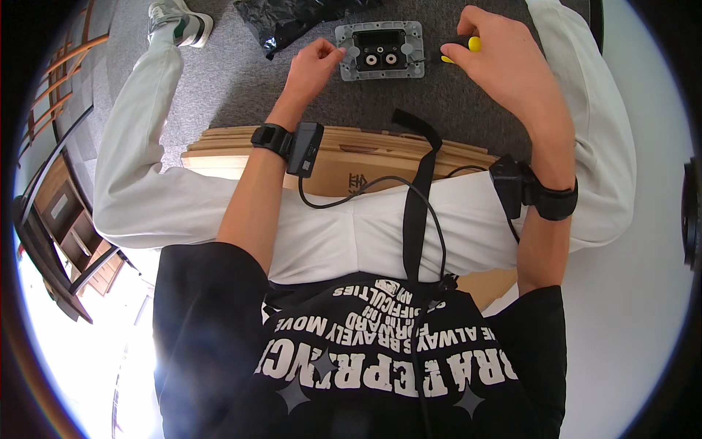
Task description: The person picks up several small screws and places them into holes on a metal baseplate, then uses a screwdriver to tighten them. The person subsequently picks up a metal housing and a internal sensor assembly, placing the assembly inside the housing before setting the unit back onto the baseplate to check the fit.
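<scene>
A grey rectangular plastic housing (417, 50) lies on the dark carpet, with a black recessed middle and two pale round fittings inside it. At its left edge is my left hand (313, 67), fingers curled and pinched together, the fingertips touching the rim. To the right of the housing, my right hand (504, 62) is closed round a yellow-and-black handle (474, 44), which looks like a screwdriver's. The handle points left toward the housing's right edge. Its shaft and tip are too thin and dark to make out clearly.
A crumpled black plastic bag (281, 22) lies beyond my left hand. Stacked flat cardboard (329, 157) sits under my legs. A black strap (417, 190) and cable (365, 186) hang across my lap. Wooden furniture (69, 212) stands at the far left, a white wall (651, 241) at the right.
</scene>
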The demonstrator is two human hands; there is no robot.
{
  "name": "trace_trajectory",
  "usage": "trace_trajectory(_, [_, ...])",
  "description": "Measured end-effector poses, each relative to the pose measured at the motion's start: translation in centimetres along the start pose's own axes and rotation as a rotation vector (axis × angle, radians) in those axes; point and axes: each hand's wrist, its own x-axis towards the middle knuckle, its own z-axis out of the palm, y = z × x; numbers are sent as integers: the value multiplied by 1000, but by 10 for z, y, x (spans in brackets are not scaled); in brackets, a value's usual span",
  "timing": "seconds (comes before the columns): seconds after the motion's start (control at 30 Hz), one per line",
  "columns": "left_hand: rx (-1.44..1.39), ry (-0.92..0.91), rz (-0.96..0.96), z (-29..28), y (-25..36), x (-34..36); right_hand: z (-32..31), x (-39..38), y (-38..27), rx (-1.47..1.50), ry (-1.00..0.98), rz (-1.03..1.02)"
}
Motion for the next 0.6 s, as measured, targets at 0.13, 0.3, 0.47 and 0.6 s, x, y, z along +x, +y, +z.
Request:
trace_trajectory(0.13, [-18, 22, 0, -2, -1, 1, -8, 8, -13, 42, -72, 155])
trace_trajectory(0.3, [-12, -9, 19, 2, 0, 0, -7, 7, -13, 24, -102, 149])
trace_trajectory(0.47, [-27, -16, 19, 2, 2, 1, -11, 13, -30, -28, -197, 324])
trace_trajectory(0.6, [-18, 4, 91, 4, 6, 3, 1, 9, -28, 128, -346, 445])
